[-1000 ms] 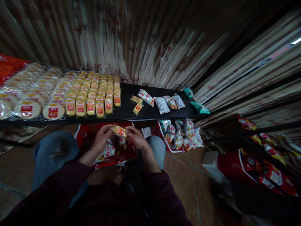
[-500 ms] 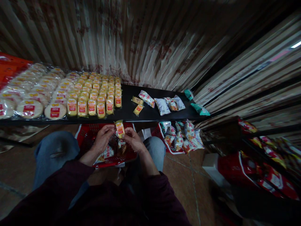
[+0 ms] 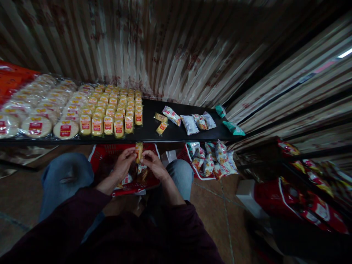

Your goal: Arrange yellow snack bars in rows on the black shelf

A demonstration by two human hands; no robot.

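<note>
Between my two hands is a small yellow wrapped snack cake (image 3: 139,152), held over a red basket (image 3: 96,156) below the shelf's front edge. My left hand (image 3: 124,164) pinches its left side with the fingertips. On the other side, the thumb and fingers of my right hand (image 3: 153,163) grip it too. Several packets lie in the basket, partly hidden by my hands. On the black shelf (image 3: 150,106), rows of the same yellow snack cakes (image 3: 108,125) stand in columns. Two loose snack cakes (image 3: 161,128) lie to their right.
Round wrapped flatbreads (image 3: 35,127) fill the shelf's left part, beside an orange package (image 3: 13,79). White snack bags (image 3: 189,124) and green bags (image 3: 233,128) lie to the right. A second basket (image 3: 202,178) full of bags stands by my right knee. Racks with red packets (image 3: 316,176) are far right.
The snack cake has been turned in my fingers, so its red-labelled front no longer faces me and a narrower side shows. Both hands stay over the basket.
</note>
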